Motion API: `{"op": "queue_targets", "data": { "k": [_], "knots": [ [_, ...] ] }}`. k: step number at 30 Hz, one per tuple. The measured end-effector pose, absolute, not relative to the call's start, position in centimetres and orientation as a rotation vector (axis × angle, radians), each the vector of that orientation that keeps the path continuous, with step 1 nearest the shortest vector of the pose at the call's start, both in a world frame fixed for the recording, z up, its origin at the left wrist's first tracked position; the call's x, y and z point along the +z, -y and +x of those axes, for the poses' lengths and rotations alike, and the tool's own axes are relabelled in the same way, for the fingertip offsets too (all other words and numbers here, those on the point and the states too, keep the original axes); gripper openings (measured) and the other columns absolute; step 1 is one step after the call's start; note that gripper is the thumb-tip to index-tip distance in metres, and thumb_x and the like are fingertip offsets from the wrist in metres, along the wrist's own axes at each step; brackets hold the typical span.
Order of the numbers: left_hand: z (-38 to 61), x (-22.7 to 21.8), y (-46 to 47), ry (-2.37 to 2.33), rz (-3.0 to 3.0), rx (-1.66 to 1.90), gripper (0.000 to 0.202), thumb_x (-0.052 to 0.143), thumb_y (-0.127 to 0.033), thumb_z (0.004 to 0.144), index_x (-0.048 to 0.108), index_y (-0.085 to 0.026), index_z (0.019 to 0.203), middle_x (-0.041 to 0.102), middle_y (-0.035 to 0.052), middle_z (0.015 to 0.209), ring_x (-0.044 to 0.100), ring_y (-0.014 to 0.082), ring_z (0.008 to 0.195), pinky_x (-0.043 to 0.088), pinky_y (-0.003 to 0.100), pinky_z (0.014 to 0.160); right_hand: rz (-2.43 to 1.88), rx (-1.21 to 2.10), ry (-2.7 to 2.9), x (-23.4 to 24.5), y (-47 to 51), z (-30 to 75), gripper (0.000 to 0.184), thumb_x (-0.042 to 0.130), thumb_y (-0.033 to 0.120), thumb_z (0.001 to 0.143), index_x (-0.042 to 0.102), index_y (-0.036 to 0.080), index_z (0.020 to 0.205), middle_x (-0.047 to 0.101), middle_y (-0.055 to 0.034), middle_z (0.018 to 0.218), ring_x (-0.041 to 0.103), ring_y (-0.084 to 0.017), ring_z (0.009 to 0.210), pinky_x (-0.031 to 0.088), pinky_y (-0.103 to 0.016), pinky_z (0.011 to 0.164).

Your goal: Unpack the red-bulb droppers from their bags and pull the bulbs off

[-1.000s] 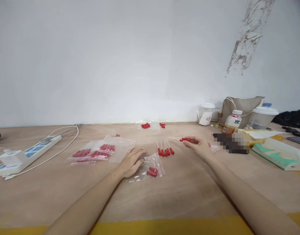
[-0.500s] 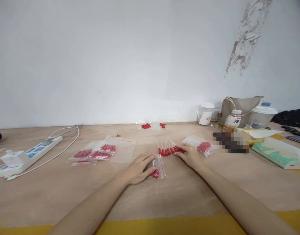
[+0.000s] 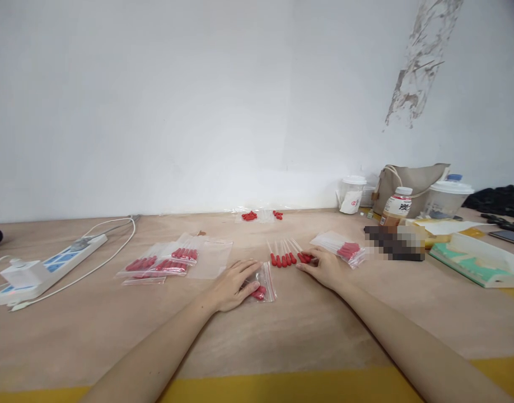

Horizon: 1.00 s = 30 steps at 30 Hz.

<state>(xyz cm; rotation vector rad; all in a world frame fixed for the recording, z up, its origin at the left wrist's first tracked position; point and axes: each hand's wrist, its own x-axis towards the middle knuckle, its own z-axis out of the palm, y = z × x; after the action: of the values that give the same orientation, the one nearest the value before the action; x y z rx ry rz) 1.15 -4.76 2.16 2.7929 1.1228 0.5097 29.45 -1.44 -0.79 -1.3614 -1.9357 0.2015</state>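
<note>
My left hand [image 3: 234,287] lies with its fingers stretched over a clear zip bag [image 3: 269,280], its thumb by the red bulbs inside; the hand covers the bag's left part. To the right, my right hand [image 3: 324,268] has thumb and fingers closed around the red end of a dropper [image 3: 304,257]. Beside it several more droppers [image 3: 284,259], thin pale stems with red bulbs, lie in a row, bulbs toward me. Just right of that hand is another bag of red-bulbed droppers [image 3: 345,249].
Filled bags [image 3: 162,263] overlap at left, near a power strip [image 3: 51,268] with a white cable [image 3: 114,254]. Loose red bulbs [image 3: 249,216] lie by the wall. At right stand a lidded cup [image 3: 351,196], a bottle [image 3: 396,207], a grey bag [image 3: 420,184] and a green-and-white box [image 3: 479,263].
My left hand has slid slightly left, and the zip bag under it has moved the same way. My right hand stays at the end of the dropper row.
</note>
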Motion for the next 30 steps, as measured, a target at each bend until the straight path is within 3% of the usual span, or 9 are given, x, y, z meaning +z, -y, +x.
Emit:
{"op": "queue_targets", "data": {
  "k": [9, 18, 24, 30],
  "knots": [
    [1.1, 2.2, 4.8, -1.151, 2.776, 0.499, 0.047, 0.031, -0.044, 0.088, 0.034, -0.024, 0.13, 0.04, 0.0044, 0.133, 0.033, 0.0194, 0.122, 0.027, 0.037, 0.102, -1.328, 0.158, 1.953, -0.4, 1.9, 29.2, 0.029, 0.058, 0.039, 0.07, 0.065, 0.019, 0.089, 0.061, -0.005, 0.085, 0.055, -0.018, 0.079, 0.041, -0.028, 0.073],
    [0.5, 2.9, 4.6, -1.145, 2.717, 0.497, 0.045, 0.028, -0.041, 0.089, 0.03, -0.026, 0.132, 0.036, 0.0025, 0.135, 0.03, 0.0175, 0.124, 0.025, 0.036, 0.104, -1.196, 0.193, 1.916, 0.1, 3.0, 28.0, 0.022, 0.053, 0.035, 0.074, 0.064, 0.019, 0.084, 0.06, -0.0034, 0.076, 0.055, -0.016, 0.073, 0.042, -0.029, 0.069],
    [-1.3, 4.0, 3.7, -0.926, 2.727, 0.282, 0.049, 0.046, -0.042, 0.081, 0.038, -0.028, 0.128, 0.032, 0.0036, 0.138, 0.03, 0.0209, 0.126, 0.026, 0.036, 0.103, -0.956, 0.29, 2.098, -0.3, 4.9, 24.3, 0.012, 0.058, 0.024, 0.072, 0.066, 0.021, 0.08, 0.058, -0.0034, 0.075, 0.052, -0.015, 0.075, 0.042, -0.03, 0.071],
    [-0.4, 2.0, 3.8, -1.015, 2.763, 0.33, 0.042, 0.033, -0.041, 0.087, 0.037, -0.03, 0.128, 0.034, 0.0025, 0.137, 0.029, 0.0202, 0.126, 0.022, 0.04, 0.104, -0.823, 0.367, 2.256, -0.1, 4.7, 22.6, 0.02, 0.049, 0.016, 0.077, 0.067, 0.022, 0.083, 0.062, -0.0034, 0.083, 0.052, -0.015, 0.081, 0.039, -0.028, 0.076]
  ]
}}
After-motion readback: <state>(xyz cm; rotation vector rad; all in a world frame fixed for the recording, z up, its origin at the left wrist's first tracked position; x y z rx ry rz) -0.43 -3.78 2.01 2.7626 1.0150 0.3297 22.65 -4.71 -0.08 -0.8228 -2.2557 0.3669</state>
